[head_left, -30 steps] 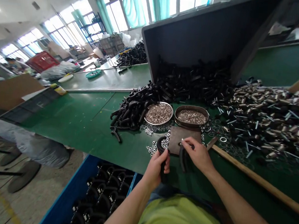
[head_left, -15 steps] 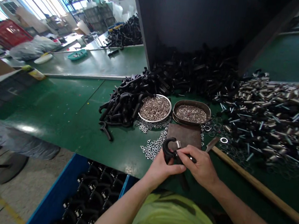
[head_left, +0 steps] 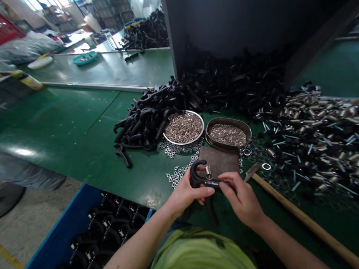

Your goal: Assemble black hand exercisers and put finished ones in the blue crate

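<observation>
My left hand (head_left: pixel 182 196) is closed around the hooked end of a black hook-shaped clamp (head_left: pixel 212 183) with pale lettering on its side. Its thumb lies along the lower edge. A silver coil spring (head_left: pixel 208 172) stands up from the clamp beside the hook. The fingers of my right hand (head_left: pixel 243 199) pinch the far end of the clamp's straight arm. Another black arm (head_left: pixel 211 212) hangs down below, partly hidden by my left hand. Behind the hands lies a flat brown metal plate (head_left: pixel 219 161), with loose nuts (head_left: pixel 176 175) to its left.
A round dish (head_left: pixel 183 128) of small metal pins and an oval tin (head_left: pixel 229 134) stand behind the plate. Black clamp parts (head_left: pixel 142 125) are heaped left, springs and bolts (head_left: pixel 332 143) right. A wooden-handled hammer (head_left: pixel 304 218) lies at right. A blue crate (head_left: pixel 54 228) sits below the table edge.
The clamp has turned so its lettered side and straight arm now show. My right fingers have moved from near the spring to the arm's end. The view has shifted slightly.
</observation>
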Tool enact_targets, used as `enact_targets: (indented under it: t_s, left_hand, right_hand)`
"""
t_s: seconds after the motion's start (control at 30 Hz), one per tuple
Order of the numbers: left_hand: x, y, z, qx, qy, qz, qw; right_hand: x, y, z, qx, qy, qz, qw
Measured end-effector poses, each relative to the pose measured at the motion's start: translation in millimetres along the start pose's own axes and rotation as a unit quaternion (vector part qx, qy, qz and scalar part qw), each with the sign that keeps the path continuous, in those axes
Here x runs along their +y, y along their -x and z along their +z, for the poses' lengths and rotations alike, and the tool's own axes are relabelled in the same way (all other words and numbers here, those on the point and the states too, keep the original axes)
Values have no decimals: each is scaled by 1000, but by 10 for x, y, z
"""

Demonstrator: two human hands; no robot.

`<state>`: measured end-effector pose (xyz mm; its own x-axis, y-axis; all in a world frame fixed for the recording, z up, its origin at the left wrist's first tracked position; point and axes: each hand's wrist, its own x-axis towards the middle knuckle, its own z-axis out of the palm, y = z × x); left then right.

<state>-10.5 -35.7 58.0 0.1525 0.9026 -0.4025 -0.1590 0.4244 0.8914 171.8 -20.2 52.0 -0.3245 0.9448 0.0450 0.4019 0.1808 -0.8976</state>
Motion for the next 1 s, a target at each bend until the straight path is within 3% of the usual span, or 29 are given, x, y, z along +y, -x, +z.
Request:
enact_targets:
  t_s: [0.1,0.2,0.27,0.4,0.47,0.67,0.83,0.9,1.0]
  left_hand:
    - [73,22,7,23,-94,83,992]
    - [91,42,31,-1,-167,112,980]
    - [44,49,63,1,-174,120,977]
    - [-123,68,113,53,-114,130,983]
    - [-184,89,108,58,-122,138,981]
    - [-215,80,26,5,-206,162,965]
    - [-202,-212,53,-17,-221,125,967]
    - [-214,-375,85,-3,-254,137,957]
    - [-231,-585,90,53,-345,188,918]
  right_hand:
    - [28,-63,19,-125,-119,181,968]
    - [31,-192,53,-224,-170,190,941]
    - [8,-256,91,-210,-149,150,955]
    - [-88,-257,166,-98,-33,85,991]
    - [-137,-217,178,-93,34,67,993]
    - [-192,-163,160,-141,129,53,980]
    - [12,-318,110,-131,193,57,971]
    - [116,-413,48,-129,261,55,955]
    - [174,-578,-73,-130,369,44,919]
